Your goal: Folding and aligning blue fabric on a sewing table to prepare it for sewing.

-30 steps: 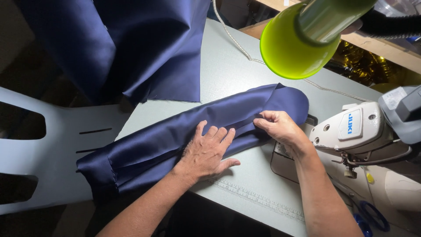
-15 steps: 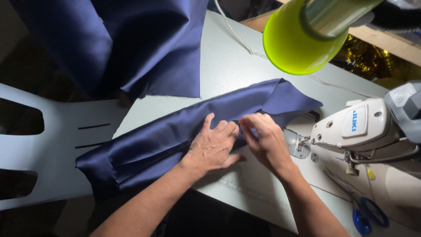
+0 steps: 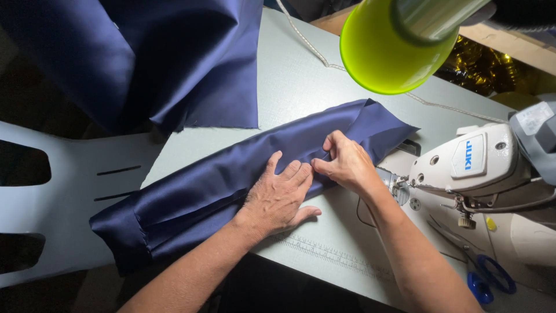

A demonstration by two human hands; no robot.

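Observation:
A long folded strip of navy satin fabric (image 3: 220, 174) lies diagonally across the pale grey sewing table (image 3: 301, 87). My left hand (image 3: 281, 194) rests flat on the strip's middle, fingers spread, pressing it down. Right beside it, my right hand (image 3: 344, 162) pinches a fold of the same fabric with curled fingers, its fingertips touching those of my left hand. The strip's far end (image 3: 376, 124) lies folded over, close to the needle area of the white sewing machine (image 3: 469, 165).
A larger piece of navy fabric (image 3: 174, 58) hangs over the table's back left. A yellow-green lamp shade (image 3: 388, 52) hangs above. A white plastic chair (image 3: 63, 191) stands at left. Blue-handled scissors (image 3: 486, 278) lie by the machine. A white cord (image 3: 313, 49) crosses the table.
My right hand has slid left along the strip from its far end to meet my left hand. The far end has folded over and moved closer to the machine.

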